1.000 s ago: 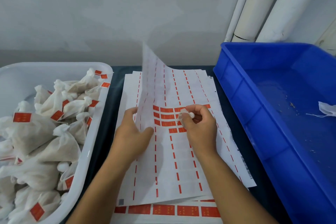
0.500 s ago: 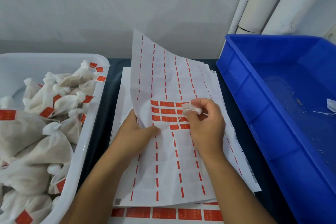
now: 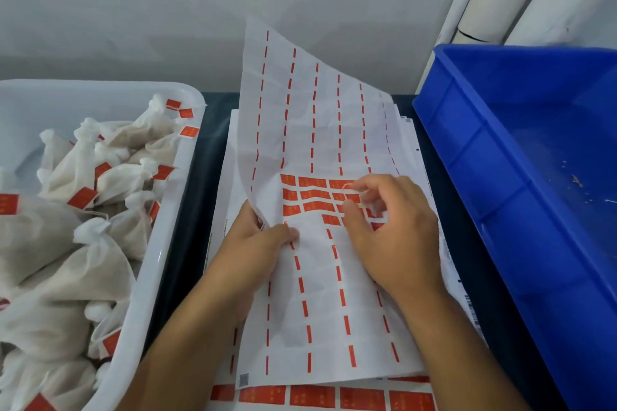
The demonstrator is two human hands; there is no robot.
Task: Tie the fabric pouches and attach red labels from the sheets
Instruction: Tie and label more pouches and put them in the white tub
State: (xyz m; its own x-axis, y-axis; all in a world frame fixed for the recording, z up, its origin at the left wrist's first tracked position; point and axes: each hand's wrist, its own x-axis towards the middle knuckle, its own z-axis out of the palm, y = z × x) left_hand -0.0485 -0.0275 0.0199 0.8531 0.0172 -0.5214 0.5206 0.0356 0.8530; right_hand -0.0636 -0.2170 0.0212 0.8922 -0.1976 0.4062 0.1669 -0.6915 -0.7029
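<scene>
The blue bin sits right, the white tub of tied, labelled fabric pouches left. Between them, on the surface, the left hand pinches the near-spent label sheet, lifting its edge. The right hand, fingers curled, picks at the remaining red labels. Labelling is the step; next calls for peeling one cleanly.

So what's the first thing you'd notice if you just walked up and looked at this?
Probably the big white label sheet in the middle, mostly peeled, with a small patch of red labels left; the left hand pinches its edge while the right hand picks at the labels. On the left, a white tub is heaped with tied fabric pouches wearing red tags. On the right sits a large blue bin.
</scene>
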